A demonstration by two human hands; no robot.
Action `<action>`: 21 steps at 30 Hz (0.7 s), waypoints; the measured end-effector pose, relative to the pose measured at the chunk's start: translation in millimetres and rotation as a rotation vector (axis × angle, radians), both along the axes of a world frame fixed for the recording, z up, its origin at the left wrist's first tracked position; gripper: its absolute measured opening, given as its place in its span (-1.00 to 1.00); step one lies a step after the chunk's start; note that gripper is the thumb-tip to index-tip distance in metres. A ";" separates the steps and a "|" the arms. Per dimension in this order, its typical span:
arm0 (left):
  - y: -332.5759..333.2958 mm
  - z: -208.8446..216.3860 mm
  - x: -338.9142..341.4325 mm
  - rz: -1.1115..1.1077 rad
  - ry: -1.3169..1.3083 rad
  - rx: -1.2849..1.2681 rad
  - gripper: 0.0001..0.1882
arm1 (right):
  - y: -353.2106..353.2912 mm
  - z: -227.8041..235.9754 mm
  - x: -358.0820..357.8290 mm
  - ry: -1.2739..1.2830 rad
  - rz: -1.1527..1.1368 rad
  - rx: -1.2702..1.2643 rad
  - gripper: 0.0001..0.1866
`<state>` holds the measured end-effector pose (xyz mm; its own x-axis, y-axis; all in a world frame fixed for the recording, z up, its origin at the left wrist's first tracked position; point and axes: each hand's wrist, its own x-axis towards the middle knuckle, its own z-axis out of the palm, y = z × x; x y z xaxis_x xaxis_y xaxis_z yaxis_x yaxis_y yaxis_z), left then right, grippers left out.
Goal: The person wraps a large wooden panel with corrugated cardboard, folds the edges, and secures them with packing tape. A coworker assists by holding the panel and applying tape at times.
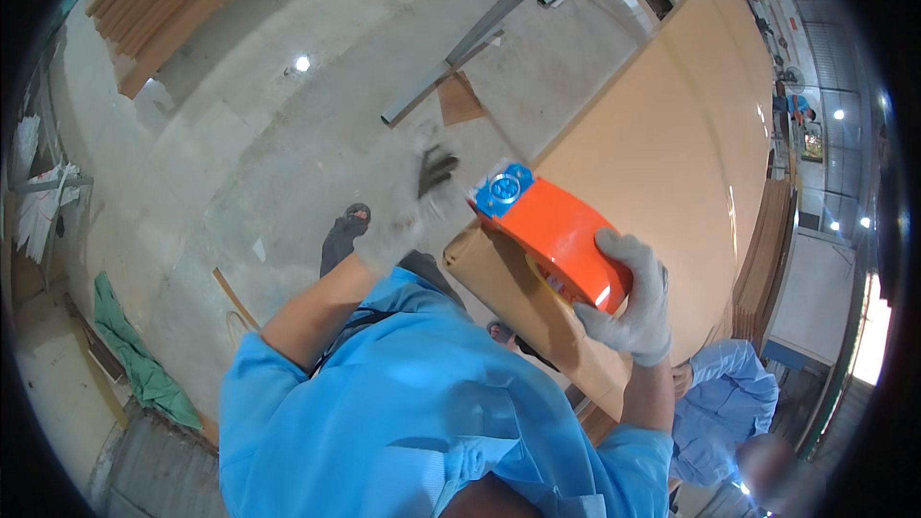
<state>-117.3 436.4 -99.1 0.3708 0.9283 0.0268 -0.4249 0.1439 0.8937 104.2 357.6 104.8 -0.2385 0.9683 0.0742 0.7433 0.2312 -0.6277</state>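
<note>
My right hand (pixel 635 299), in a grey glove, is closed round an orange tape dispenser (pixel 566 230) with a blue head at its far left end. Below the dispenser runs the end of a long brown-wrapped package (pixel 508 283), partly covered by it. My left hand (pixel 417 203) is gloved in grey with dark finger parts and hovers left of the blue head, apart from it. Motion smears its fingers, so I cannot make out whether they hold anything.
A large tan sheet (pixel 681 115) extends away at the right. Another person in a blue sleeve (pixel 724 393) stands beside the package. Metal bars (pixel 451 62) and a cardboard scrap (pixel 460 99) lie on the floor. Stacked brown boards (pixel 177 0) are at far left, a green cloth (pixel 139 355) nearer.
</note>
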 end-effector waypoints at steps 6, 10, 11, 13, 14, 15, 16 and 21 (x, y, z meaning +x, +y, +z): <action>-22.6 45.0 4.0 -0.274 0.115 -0.150 -0.55 | 9.5 4.9 -1.5 0.062 0.027 -0.030 -0.32; -21.8 49.6 9.8 -0.129 0.135 -0.235 -0.68 | 49.6 37.8 -10.5 -0.035 0.146 -0.052 -0.37; -19.2 51.7 9.9 -0.131 0.165 -0.219 -0.69 | 60.7 47.1 -16.3 -0.091 0.152 -0.108 -0.39; -15.8 56.6 7.4 -0.141 0.149 -0.212 -0.69 | 83.2 64.3 -30.6 -0.169 0.199 -0.124 -0.41; -14.1 59.3 6.3 -0.152 0.196 -0.166 -0.69 | 90.7 73.2 -36.3 -0.180 0.232 -0.109 -0.43; -12.9 62.5 5.5 -0.152 0.221 -0.116 -0.69 | 92.0 84.5 -40.8 -0.244 0.215 -0.145 -0.44; -11.4 65.2 5.2 -0.127 0.212 -0.069 -0.68 | 88.0 96.3 -40.3 -0.215 0.211 -0.146 -0.44; -8.7 66.3 11.4 -0.156 0.046 -0.188 -0.48 | 22.0 145.4 2.9 -0.144 0.183 -0.134 -0.32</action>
<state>-105.9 427.7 -32.8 0.5064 0.8471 -0.1612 -0.3437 0.3697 0.8632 107.1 379.6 250.2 -0.4097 0.9068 -0.0989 0.7806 0.2925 -0.5524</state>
